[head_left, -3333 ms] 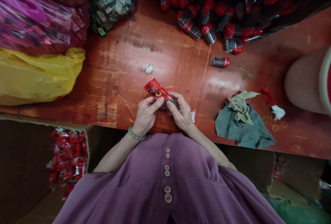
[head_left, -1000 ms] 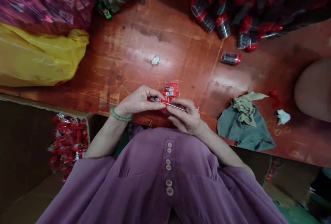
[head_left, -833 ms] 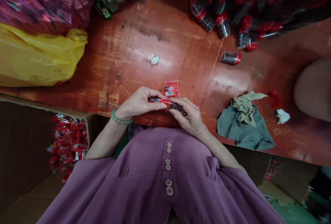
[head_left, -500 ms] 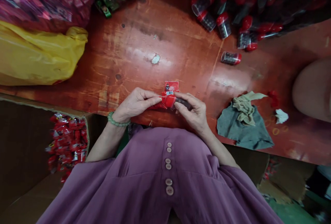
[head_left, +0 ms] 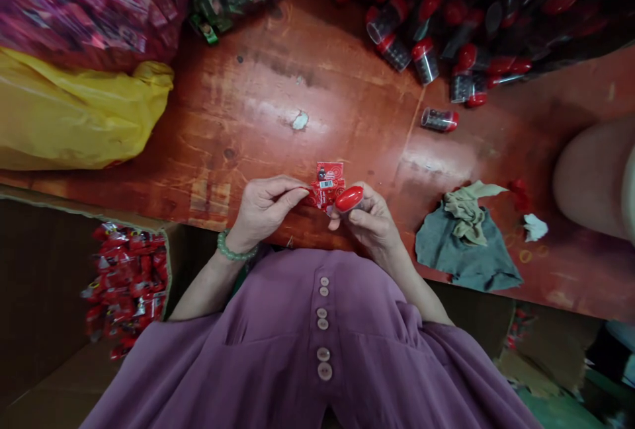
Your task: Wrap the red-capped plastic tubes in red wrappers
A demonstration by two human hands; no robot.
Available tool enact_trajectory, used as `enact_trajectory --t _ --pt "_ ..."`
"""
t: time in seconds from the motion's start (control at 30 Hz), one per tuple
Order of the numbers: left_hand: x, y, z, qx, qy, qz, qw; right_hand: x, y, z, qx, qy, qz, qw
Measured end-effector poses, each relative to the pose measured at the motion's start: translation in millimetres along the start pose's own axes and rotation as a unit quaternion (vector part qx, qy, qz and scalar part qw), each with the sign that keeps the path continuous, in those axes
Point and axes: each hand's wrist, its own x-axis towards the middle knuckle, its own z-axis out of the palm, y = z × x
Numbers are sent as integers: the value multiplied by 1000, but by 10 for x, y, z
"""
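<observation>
Between my hands a red printed card (head_left: 330,174) with a barcode lies near the table's front edge. My left hand (head_left: 265,209), with a green bead bracelet on the wrist, pinches the red printed piece at its left side. My right hand (head_left: 372,217) is closed round a small container whose rounded red cap (head_left: 350,198) points up and to the left, beside the card. Most of the container's body is hidden by my fingers. A similar clear container with a red cap (head_left: 439,119) lies on its side further back to the right.
Red-capped containers (head_left: 425,62) are heaped at the back right. A grey cloth (head_left: 466,260) and a pale tub (head_left: 595,178) are at the right. Bags, one yellow (head_left: 74,112), stand at the left. Below them a cardboard box holds red packets (head_left: 131,277).
The container in my right hand has turned, so its red cap faces up and stands apart from my left fingers. More of the red printed card shows between the hands.
</observation>
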Motion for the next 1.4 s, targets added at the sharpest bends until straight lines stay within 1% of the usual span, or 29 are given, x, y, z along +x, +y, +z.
enact_trajectory --t 0.07,0.13,0.23,0.3,0.33,0.43,0.53,0.6,0.77,0.9,0.97,1.07,1.17,1.27,1.4 --pt "-21 -39 41 -20 35 -28 999 8 -11 23 -10 8 -1 1000" --pt "-41 -85 81 -40 62 -53 996 26 2 38 -45 34 -13 998" --pt "-59 -143 132 -66 75 -66 993 66 60 52 -109 89 -43 989" --pt "-62 -158 158 -84 68 -67 992 97 89 64 -149 109 -55 981" --pt "-61 -159 170 -91 64 -66 992 112 90 72 -170 109 -65 977" --pt "-60 -147 197 -102 42 -58 992 154 50 111 -237 90 -115 960" --pt "-67 -132 203 -105 20 -40 993 176 6 153 -264 86 -148 949" --pt "-72 -115 187 -88 11 -28 996 175 7 168 -261 94 -142 950" --pt "-53 -21 99 -5 -27 -9 1000 141 50 151 -275 112 -101 950" --pt "-26 30 55 39 -54 1 998 135 51 143 -278 92 -114 949" --pt "-27 25 55 43 -56 3 998 137 45 144 -266 78 -118 953" --pt "-42 -8 73 33 -38 3 999 130 18 117 -267 50 -90 958" --pt "-54 -52 95 32 -15 5 999 101 -59 30 -282 25 -44 958" --pt "-57 -90 111 45 5 44 998 61 -197 -82 -325 11 -36 945" --pt "-59 -126 117 82 26 141 986 36 -387 -151 -401 -25 -97 911"
